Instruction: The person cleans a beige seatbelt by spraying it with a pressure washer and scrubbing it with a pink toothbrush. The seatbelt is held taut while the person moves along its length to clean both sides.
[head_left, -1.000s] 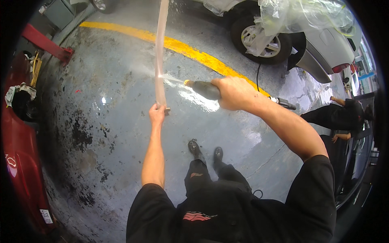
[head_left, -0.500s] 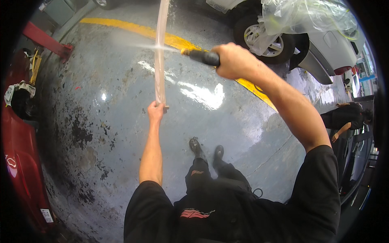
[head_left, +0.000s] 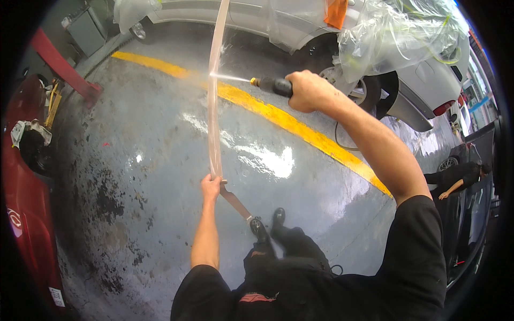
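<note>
My left hand (head_left: 211,188) is closed around a long, narrow pinkish-brown strip (head_left: 213,128), whose exact kind I cannot make out. From there it runs away from me past the top edge of the picture, and a darker length angles down from my grip to beside my boot. A black spray gun (head_left: 274,85) with a brass-coloured, yellow-tipped nozzle is gripped in my right hand (head_left: 308,92). Its white water jet shoots leftward and strikes the strip beyond the yellow floor line, throwing up mist. The gun's handle is mostly hidden by my fingers.
A pale car (head_left: 423,88) partly covered in plastic sheeting (head_left: 396,43) stands at the far right. Red car bodywork (head_left: 32,214) and a red lift arm (head_left: 67,67) are at left. Another person (head_left: 455,179) is beside a dark car at right. The grey floor (head_left: 155,214) looks wet.
The view has shifted, showing more of the pale car. My left hand and the strip sit lower in the picture, and the strip's darker length now shows below my grip. The jet still hits it.
</note>
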A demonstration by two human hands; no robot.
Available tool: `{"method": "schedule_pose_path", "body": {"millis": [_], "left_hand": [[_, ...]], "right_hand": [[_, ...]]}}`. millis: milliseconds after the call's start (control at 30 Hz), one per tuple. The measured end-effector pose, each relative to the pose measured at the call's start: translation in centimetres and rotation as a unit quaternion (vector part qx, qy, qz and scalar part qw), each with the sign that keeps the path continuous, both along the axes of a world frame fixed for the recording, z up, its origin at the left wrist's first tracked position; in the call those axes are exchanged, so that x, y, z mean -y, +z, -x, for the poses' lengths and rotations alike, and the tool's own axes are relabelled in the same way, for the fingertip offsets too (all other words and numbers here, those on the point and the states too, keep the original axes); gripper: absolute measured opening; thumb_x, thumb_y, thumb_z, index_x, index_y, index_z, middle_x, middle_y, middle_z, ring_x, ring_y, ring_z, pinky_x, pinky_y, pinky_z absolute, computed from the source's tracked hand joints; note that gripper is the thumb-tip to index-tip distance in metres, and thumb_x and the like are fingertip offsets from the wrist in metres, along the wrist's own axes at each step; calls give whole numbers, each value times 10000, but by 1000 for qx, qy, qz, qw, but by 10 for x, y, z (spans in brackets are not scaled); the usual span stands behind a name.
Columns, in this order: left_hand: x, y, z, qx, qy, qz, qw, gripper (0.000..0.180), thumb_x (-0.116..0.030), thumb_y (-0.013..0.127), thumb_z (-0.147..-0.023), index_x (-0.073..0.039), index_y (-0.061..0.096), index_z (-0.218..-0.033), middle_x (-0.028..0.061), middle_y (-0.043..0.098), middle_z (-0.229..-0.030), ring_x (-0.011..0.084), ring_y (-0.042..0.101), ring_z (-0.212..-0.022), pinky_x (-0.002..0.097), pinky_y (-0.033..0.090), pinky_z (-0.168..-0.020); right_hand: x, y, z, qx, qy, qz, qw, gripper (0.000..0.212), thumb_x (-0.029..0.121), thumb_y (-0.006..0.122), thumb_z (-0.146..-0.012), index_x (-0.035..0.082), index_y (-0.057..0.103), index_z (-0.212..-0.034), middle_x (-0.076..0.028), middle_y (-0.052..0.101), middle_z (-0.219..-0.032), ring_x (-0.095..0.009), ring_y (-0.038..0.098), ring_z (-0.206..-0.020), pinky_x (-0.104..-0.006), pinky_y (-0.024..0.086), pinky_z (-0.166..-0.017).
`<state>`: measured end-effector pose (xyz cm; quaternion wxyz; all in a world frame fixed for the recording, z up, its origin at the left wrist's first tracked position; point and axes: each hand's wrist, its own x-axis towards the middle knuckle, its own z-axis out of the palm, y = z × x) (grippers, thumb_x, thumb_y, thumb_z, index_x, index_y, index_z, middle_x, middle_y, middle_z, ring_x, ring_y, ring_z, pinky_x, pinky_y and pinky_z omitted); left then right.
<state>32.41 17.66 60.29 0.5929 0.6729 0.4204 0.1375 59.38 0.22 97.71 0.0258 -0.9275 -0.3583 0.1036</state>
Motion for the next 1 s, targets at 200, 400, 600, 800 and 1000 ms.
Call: {"method": "schedule_pose_path", "body": {"millis": [200, 400, 600, 800, 1000], "left_hand": [[7, 18, -5, 0, 15, 60, 998, 212, -116, 621, -798, 35, 659, -942, 81, 686, -788, 169, 654, -672, 318, 524, -644], [4, -14, 6, 35, 27, 26, 999, 305, -60, 577, -809, 25, 576, -1102, 115, 653, -961, 203, 667, -821, 324, 536, -700], [7, 9, 23, 203, 122, 229, 944, 342, -120, 518, -900, -61, 447, -1230, 84, 577, -1007, 196, 571, -693, 354, 523, -664], [3, 46, 38, 247, 102, 324, 908, 250, -232, 515, -959, -156, 419, -1176, 50, 528, -974, 129, 445, -592, 259, 396, -545], [1, 67, 49, 193, -32, 409, 891, 363, -270, 475, -989, -32, 471, -1264, 180, 593, -1189, 238, 606, -776, 351, 497, -620]], "right_hand": [[-22, 28, -60, 51, -11, -4, 999, 343, 113, 618, -728, 20, 704, -1046, -231, 701, -1008, -367, 685, -973, -428, 550, -870], [-27, 40, -108, 126, -25, -36, 991, 355, 140, 620, -735, 3, 696, -1054, -252, 695, -1009, -373, 680, -982, -425, 543, -874], [29, -11, -107, 2, -2, -154, 988, 378, 112, 676, -651, 1, 650, -1011, -159, 688, -804, -263, 674, -743, -365, 529, -738], [75, -67, -68, -108, -69, -171, 977, 405, 153, 711, -629, -3, 653, -998, -157, 681, -822, -276, 673, -785, -371, 532, -761], [106, -84, -12, -140, -79, -172, 972, 339, 96, 701, -647, -24, 622, -954, -105, 641, -756, -209, 623, -704, -341, 509, -702]]}}
